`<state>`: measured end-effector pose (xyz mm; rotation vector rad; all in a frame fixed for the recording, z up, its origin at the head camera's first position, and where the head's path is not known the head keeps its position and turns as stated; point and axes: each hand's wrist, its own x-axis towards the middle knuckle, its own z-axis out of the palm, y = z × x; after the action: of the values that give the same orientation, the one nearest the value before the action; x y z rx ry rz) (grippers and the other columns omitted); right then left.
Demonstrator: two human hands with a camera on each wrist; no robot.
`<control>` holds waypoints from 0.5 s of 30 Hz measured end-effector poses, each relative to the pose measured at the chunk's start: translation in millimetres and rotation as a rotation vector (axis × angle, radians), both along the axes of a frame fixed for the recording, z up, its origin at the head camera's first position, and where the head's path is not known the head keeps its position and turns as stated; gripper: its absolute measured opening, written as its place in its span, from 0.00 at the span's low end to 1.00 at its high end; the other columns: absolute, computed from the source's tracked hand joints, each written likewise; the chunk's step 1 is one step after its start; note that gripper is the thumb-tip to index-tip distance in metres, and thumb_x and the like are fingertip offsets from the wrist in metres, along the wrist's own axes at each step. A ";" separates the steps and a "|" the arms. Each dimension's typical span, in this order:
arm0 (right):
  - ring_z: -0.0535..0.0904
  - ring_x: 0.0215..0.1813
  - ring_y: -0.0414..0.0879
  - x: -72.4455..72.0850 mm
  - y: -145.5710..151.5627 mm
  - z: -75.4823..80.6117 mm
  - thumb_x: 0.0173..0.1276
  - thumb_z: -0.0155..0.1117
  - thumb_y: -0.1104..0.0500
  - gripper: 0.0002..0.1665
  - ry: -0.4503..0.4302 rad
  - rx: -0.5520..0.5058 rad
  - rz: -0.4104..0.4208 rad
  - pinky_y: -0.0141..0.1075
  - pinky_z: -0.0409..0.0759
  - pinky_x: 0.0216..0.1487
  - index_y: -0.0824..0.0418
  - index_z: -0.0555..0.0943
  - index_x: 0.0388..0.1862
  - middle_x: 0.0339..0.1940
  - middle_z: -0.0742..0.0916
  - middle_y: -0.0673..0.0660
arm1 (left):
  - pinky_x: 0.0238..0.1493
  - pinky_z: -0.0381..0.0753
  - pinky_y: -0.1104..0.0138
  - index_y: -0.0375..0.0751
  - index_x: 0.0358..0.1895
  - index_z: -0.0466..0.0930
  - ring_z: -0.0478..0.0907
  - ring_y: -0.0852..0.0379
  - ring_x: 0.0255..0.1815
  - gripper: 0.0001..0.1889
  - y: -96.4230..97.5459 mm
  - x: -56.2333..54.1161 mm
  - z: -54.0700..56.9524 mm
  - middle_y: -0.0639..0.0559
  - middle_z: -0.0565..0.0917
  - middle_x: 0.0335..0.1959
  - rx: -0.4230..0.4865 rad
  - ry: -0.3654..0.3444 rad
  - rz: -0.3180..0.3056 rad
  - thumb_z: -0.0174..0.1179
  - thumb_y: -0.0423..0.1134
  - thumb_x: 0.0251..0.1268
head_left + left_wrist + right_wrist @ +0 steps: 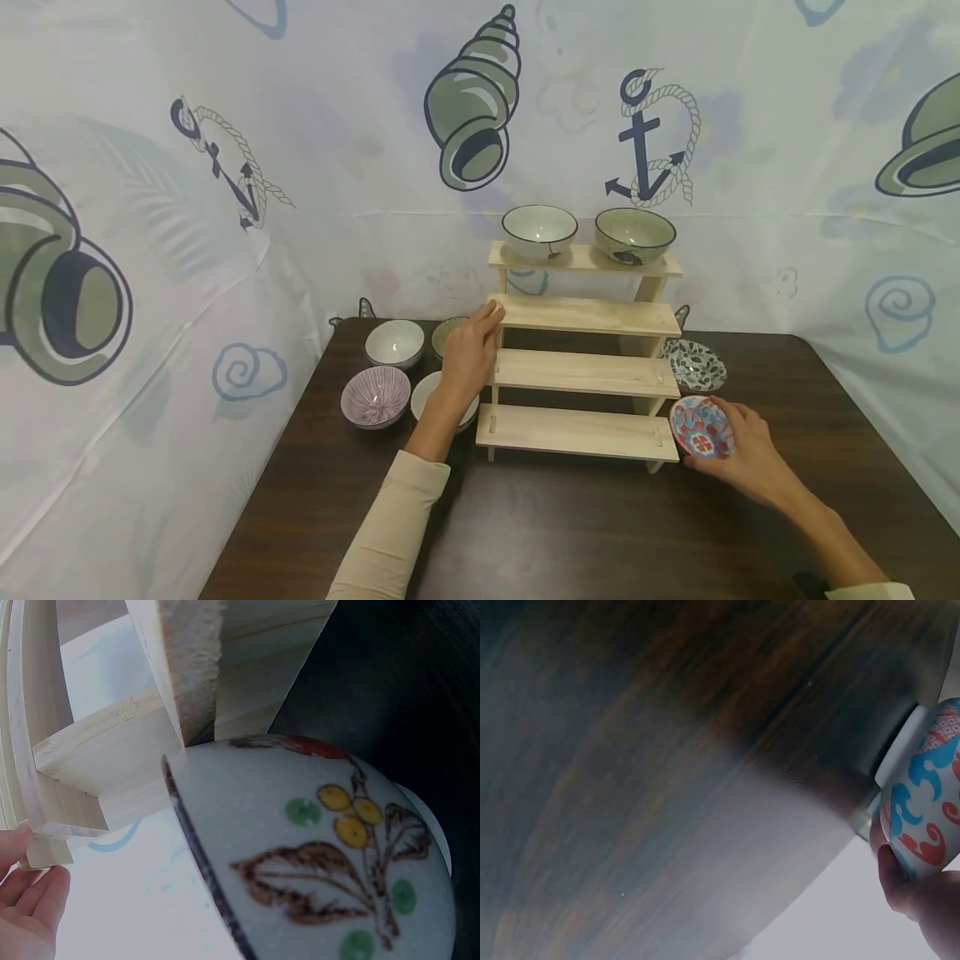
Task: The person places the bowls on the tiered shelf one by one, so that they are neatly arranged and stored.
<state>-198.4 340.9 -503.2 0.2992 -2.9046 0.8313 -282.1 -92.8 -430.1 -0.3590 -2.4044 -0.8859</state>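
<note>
My left hand (468,352) pinches the left end of a board on the stepped wooden shelf (585,372); in the left wrist view its fingers (46,894) lie around the board's end. Close to that wrist is a white bowl (337,877) painted with leaves and yellow berries. On the right, my right hand (750,457) grips a red, blue and white patterned bowl (701,428) by its side, beside the shelf's lowest step. The same bowl shows its outer wall in the right wrist view, with the thumb (892,874) against it.
On the top step stand a white bowl (540,233) and a grey-green bowl (635,237). Left of the shelf are a pink-striped bowl (375,398), a plain white bowl (395,343) and a green one (444,333). A black-and-white patterned bowl (697,367) sits behind my right hand on the dark table (540,525).
</note>
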 end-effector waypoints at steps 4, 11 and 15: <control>0.63 0.61 0.76 2.3 -0.2 5.1 0.47 0.85 0.43 0.66 0.021 0.003 -0.018 0.71 0.72 0.47 0.70 0.61 0.76 0.66 0.67 0.82 | 0.64 0.81 0.47 0.39 0.63 0.84 0.79 0.44 0.69 0.17 0.3 -0.4 1.4 0.44 0.81 0.68 -0.012 0.016 0.005 0.58 0.31 0.76; 0.65 0.61 0.74 5.4 0.8 21.1 0.49 0.84 0.42 0.65 0.070 -0.013 -0.064 0.65 0.71 0.46 0.68 0.62 0.77 0.66 0.70 0.79 | 0.64 0.81 0.47 0.39 0.62 0.85 0.80 0.44 0.69 0.16 0.6 -0.9 1.9 0.44 0.82 0.67 -0.006 0.027 0.008 0.59 0.31 0.75; 0.65 0.61 0.74 7.6 2.4 30.8 0.49 0.84 0.42 0.64 0.102 -0.030 -0.089 0.65 0.69 0.46 0.68 0.63 0.77 0.65 0.72 0.78 | 0.64 0.81 0.47 0.39 0.62 0.84 0.79 0.44 0.69 0.16 0.9 -0.4 0.9 0.44 0.81 0.68 -0.002 0.016 0.009 0.58 0.31 0.75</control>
<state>-190.8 343.4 -472.4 0.2015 -2.7861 0.8204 -282.5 -91.9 -429.2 -0.3549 -2.3908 -0.8738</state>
